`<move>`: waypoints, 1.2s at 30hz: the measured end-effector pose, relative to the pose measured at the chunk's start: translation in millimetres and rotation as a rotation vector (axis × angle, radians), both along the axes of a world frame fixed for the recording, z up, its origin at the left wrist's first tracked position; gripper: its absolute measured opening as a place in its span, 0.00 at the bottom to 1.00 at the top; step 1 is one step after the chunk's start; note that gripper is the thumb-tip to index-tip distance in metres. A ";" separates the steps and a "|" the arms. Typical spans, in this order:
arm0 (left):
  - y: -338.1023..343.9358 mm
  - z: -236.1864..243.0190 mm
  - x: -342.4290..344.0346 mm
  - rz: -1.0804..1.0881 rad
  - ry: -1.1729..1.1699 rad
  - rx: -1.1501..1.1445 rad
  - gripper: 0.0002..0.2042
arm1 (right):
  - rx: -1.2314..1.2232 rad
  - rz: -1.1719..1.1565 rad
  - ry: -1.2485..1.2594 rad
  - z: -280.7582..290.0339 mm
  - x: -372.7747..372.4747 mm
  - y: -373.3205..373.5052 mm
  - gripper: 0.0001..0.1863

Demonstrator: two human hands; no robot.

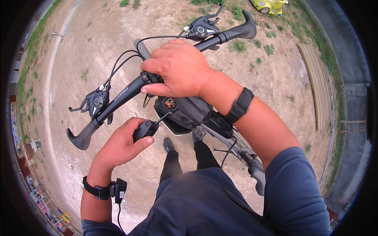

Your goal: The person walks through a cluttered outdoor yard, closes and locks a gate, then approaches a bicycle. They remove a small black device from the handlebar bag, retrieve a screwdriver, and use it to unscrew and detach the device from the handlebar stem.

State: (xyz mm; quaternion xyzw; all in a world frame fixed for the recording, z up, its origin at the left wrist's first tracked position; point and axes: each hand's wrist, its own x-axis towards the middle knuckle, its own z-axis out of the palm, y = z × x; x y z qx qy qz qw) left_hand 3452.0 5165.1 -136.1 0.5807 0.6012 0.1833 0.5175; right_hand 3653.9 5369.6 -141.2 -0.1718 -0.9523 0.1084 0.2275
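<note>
The right hand (179,70) lies clamped over the middle of the black tubular bicycle handlebar (126,91), fingers wrapped round the clamp area above the dark stem with its brass-coloured top bolt (170,103). The left hand (122,143) is closed on a small black-handled driver tool (145,129), whose thin shaft points up toward that bolt, the tip just short of it or barely touching; which, I cannot tell. Done well, the shaft should sit square in the bolt head while the upper hand holds the bar steady against twisting. Black cables (118,63) loop near the bar's left side, close to the tool's path, and the left brake lever and shifter (94,103) sit just beside the working hand. A yellow toy car (269,6) stands well apart on the bare dirt ground (78,47).
</note>
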 end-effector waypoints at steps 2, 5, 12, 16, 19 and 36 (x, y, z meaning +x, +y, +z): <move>0.6 -4.8 -0.8 -0.058 0.071 0.128 0.17 | 0.005 -0.004 0.027 -1.6 -0.9 0.2 0.23; 8.8 1.6 -5.6 0.092 -0.272 -0.320 0.16 | 0.012 0.011 0.000 -1.3 -0.5 -0.3 0.23; 18.1 -13.2 -23.3 0.006 -0.481 -0.486 0.21 | 0.004 0.029 0.006 0.9 -6.5 -1.3 0.23; 2.1 -3.1 -24.8 0.052 -0.350 -0.411 0.18 | 0.060 0.032 0.007 0.1 -4.2 0.0 0.24; -10.6 -16.5 -8.7 0.041 -0.125 -0.200 0.17 | 0.037 0.012 -0.013 0.9 -6.6 -0.9 0.23; -40.0 -59.3 35.3 0.272 0.463 0.519 0.34 | 0.077 0.084 -0.088 8.9 -15.7 -3.9 0.22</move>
